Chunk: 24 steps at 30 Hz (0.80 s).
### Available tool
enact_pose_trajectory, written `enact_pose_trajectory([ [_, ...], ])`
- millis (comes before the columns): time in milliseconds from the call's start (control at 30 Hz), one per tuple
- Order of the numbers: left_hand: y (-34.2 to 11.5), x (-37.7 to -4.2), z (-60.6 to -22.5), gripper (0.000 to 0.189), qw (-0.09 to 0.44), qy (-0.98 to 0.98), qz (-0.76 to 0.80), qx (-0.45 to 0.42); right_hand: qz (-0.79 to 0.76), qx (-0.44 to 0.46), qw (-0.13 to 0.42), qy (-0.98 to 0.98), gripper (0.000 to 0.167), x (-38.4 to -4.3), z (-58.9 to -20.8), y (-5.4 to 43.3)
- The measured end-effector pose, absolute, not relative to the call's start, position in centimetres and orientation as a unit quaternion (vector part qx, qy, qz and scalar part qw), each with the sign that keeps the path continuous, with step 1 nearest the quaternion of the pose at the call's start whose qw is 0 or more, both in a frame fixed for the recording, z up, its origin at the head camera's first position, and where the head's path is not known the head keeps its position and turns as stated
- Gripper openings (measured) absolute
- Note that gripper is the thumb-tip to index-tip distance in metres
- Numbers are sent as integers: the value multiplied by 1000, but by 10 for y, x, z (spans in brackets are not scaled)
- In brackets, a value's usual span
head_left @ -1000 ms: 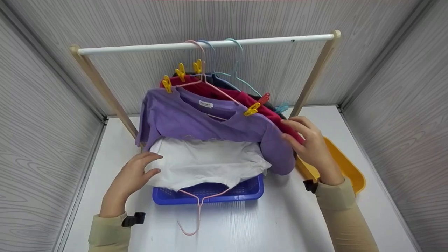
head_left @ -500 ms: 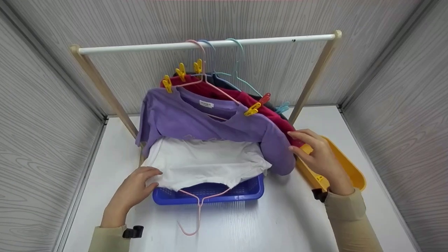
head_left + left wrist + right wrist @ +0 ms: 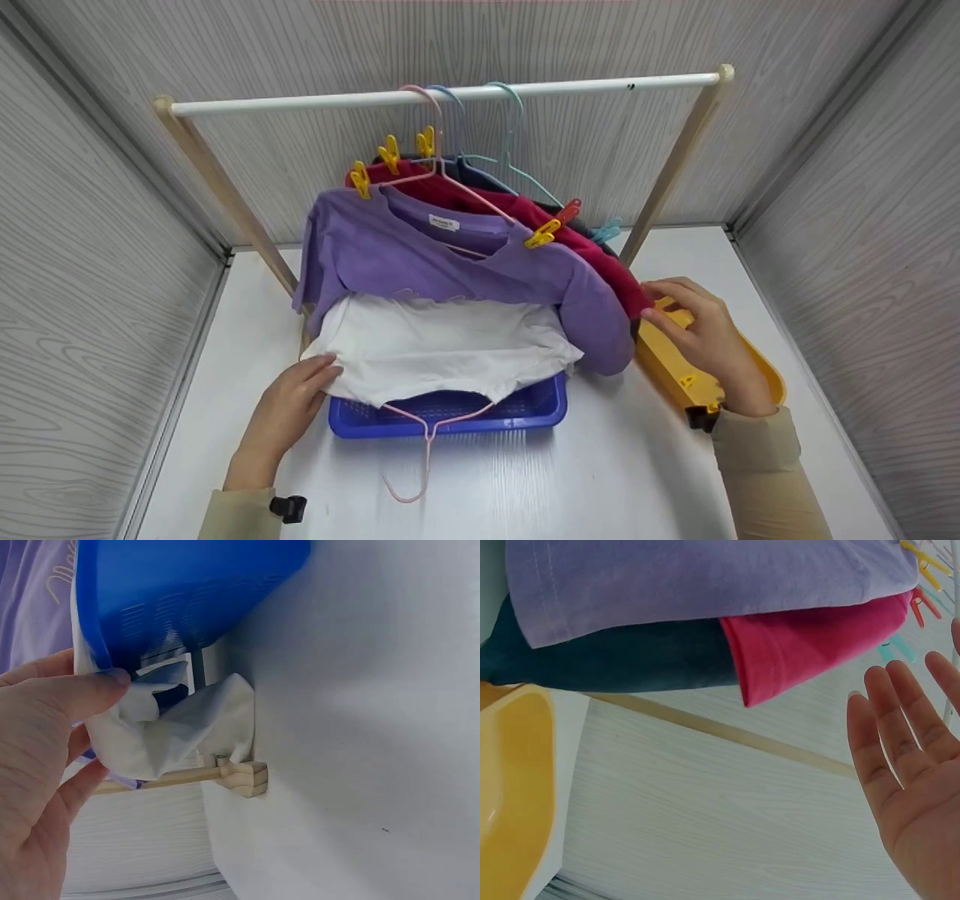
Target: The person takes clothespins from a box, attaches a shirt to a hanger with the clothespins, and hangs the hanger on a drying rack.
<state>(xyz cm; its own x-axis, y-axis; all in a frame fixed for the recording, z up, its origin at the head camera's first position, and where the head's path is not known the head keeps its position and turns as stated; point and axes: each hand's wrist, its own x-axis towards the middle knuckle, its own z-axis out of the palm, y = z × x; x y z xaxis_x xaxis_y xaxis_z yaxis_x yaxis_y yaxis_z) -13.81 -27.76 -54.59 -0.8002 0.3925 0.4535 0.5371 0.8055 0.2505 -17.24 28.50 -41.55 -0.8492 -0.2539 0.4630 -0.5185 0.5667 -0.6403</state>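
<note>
A white shirt [image 3: 450, 337] lies over the blue basket [image 3: 450, 429], with a pink hanger [image 3: 428, 450] sticking out of its neck toward the front. My left hand [image 3: 289, 405] pinches the shirt's left edge; in the left wrist view the thumb [image 3: 105, 690] lies over the cloth beside the basket corner. My right hand [image 3: 709, 337] is held with relaxed fingers near the end of the crimson sleeve [image 3: 630, 292] and above the yellow tray. Seen from the right wrist, the fingers are spread and apart from the crimson cuff [image 3: 780, 652]. Behind the white shirt hangs a purple shirt [image 3: 450, 262].
A rack with a white rail [image 3: 300, 103] carries several hung garments, held by yellow clothespins [image 3: 361, 180], a red one [image 3: 569, 211] and a light-blue one [image 3: 606, 231]. The yellow tray [image 3: 776, 382] at the right holds small yellow pieces. Wood-patterned walls enclose the table.
My left hand has moved down along the white shirt's left side and now pinches its edge. My right hand has moved right and down from the crimson sleeve toward the yellow tray.
</note>
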Motion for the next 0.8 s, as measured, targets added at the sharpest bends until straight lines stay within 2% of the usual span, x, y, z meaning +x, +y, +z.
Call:
enact_pose_trajectory([
  [200,-280,-141,-549,41,217,-922,-193,-258,402,186,144,-885,31,-186,-439,310],
  [600,-281,-145,-542,32,183,-930,-250,-197,378,139,101,-910,30,-194,-464,346],
  [800,-279,-152,-535,23,223,-912,-281,-198,371,116,79,-918,33,-196,-479,360],
])
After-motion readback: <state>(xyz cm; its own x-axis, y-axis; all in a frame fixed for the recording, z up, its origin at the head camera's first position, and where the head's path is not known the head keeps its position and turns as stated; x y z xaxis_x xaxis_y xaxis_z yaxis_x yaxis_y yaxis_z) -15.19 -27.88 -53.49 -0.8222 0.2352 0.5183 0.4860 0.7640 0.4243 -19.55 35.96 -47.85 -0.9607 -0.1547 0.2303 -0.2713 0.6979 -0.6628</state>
